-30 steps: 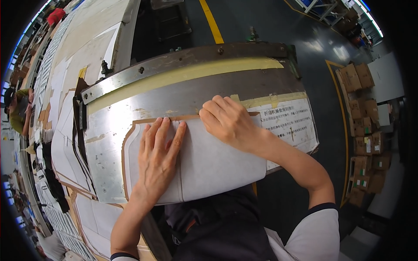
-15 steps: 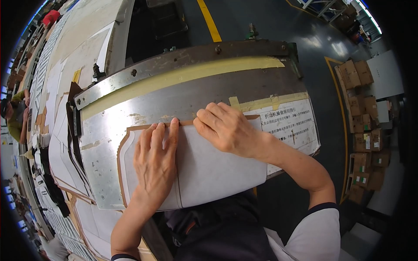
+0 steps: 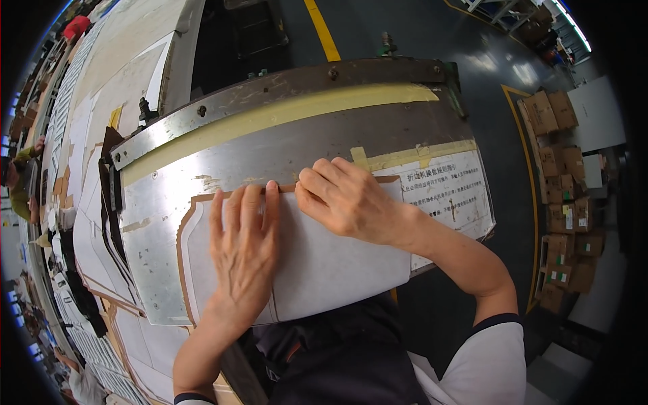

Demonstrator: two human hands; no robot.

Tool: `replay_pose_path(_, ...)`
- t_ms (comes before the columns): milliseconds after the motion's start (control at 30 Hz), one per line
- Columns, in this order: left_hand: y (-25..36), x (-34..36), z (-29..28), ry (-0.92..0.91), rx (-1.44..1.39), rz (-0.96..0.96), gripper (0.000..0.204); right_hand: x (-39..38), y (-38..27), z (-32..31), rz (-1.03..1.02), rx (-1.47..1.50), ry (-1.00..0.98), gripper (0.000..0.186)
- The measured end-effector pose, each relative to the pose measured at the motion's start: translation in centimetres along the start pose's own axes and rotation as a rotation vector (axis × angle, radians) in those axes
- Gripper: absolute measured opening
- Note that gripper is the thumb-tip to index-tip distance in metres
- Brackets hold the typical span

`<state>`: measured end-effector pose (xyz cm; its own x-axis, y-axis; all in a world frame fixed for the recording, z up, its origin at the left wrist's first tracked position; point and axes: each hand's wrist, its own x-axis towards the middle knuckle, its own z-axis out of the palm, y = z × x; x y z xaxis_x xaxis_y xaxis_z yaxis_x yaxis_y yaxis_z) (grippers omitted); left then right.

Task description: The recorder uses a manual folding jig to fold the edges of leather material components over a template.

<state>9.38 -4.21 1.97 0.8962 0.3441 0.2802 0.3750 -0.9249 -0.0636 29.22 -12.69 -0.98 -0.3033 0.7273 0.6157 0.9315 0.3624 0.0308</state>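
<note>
A flat white cut sheet with a brown edge [image 3: 324, 266] lies on a scuffed metal machine plate [image 3: 223, 169]. My left hand [image 3: 244, 250] rests flat on the sheet, fingers together and pointing at its far brown edge. My right hand [image 3: 347, 199] presses curled fingertips on the same far edge, right beside the left fingertips. A yellowish strip [image 3: 283, 115] runs along the plate's far side below a dark metal bar [image 3: 270, 91].
A printed paper label [image 3: 449, 192] is taped on the plate's right. Stacks of white cut pieces [image 3: 88, 229] fill the long table at left. Cardboard boxes [image 3: 560, 196] stand on the dark floor at right, past a yellow floor line [image 3: 320, 30]. Another person's arm [image 3: 23, 175] shows far left.
Both hands and the white sheet have slid slightly toward me and to the left along the plate; my right fingertips now sit beside the left ones on the far edge.
</note>
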Motion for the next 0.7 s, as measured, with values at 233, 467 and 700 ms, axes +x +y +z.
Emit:
replay_pose_path(233,0.4,-0.1,1.6,0.073,-0.150,0.033,0.054,-0.1,-0.1,-0.2,0.012,0.012,0.006,0.017)
replay_pose_path(467,0.4,-0.2,1.4,0.066,-0.130,0.031,0.051,-1.1,-0.1,-1.2,0.091,-0.080,-0.001,0.014)
replay_pose_path(700,0.6,0.0,1.1,0.028,-0.164,0.028,0.054,-1.1,0.0,-1.1,0.099,-0.092,-0.023,0.013)
